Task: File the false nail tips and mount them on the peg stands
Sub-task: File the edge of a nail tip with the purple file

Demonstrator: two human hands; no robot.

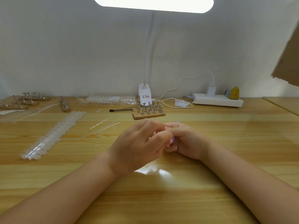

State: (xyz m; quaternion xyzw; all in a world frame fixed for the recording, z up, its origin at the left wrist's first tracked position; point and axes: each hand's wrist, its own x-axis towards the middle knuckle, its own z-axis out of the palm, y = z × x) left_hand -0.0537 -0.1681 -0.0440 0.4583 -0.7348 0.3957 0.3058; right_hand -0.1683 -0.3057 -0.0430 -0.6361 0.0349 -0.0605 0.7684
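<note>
1. The left hand (pixel 137 146) and right hand (pixel 186 141) meet with fingers curled together; what they pinch is hidden, apart from a small purple-pink sliver (pixel 171 140) between them, too small to identify.
2. Motion blur smears the fingertips of both hands, so the exact grip cannot be read.
3. The lamp head (pixel 153 4) is cut off by the top edge.
4. A brown board (pixel 288 62) is cut off by the right edge.
5. The label text on the lamp clip (pixel 145 96) is too small to read.
6. The peg stands (pixel 24 101) far left are blurred, partly cropped.
</note>
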